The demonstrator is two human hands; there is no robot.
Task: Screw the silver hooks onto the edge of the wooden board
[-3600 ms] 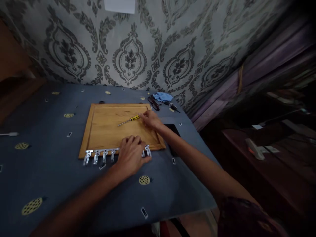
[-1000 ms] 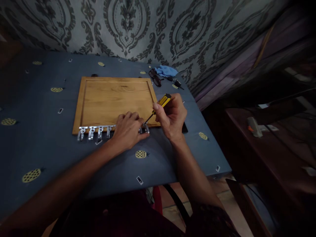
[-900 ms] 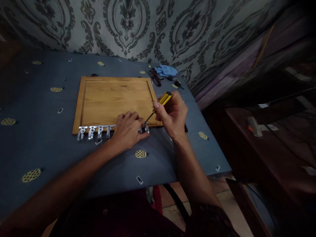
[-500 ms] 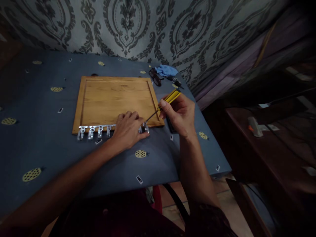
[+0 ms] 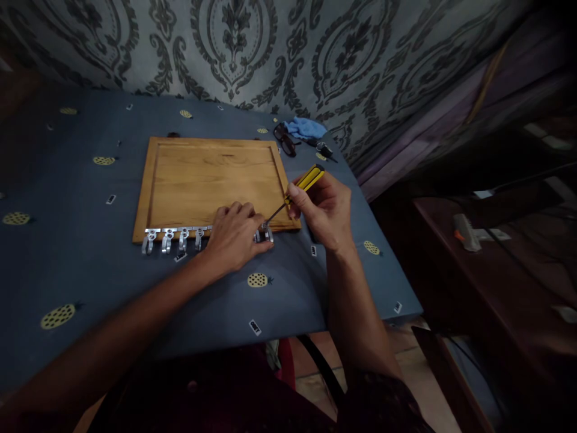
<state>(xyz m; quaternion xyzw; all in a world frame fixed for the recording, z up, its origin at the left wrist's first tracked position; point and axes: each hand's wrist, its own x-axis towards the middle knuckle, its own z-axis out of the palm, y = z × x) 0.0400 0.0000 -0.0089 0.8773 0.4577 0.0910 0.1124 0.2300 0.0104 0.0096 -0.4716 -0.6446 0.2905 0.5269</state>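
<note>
A square wooden board [image 5: 211,180] lies on a blue table. A metal hook rail [image 5: 174,236] runs along the board's near edge. My left hand [image 5: 234,236] lies palm down on the right part of the rail, fingers curled over it. My right hand [image 5: 322,207] is closed on a yellow and black screwdriver [image 5: 306,180]. The screwdriver slants down to the left and its tip meets the rail's right end beside my left fingers.
The blue tablecloth [image 5: 90,282] carries yellow pineapple prints. At the table's far right corner lie dark glasses [image 5: 283,139], a blue cloth [image 5: 305,127] and a small dark object [image 5: 323,148]. A patterned wall rises behind. Dark wooden furniture [image 5: 487,252] stands to the right.
Earlier my right hand reached for the screwdriver lying on the board. It has since picked it up and set the tip at the rail's right end; the handle has tilted lower and further right.
</note>
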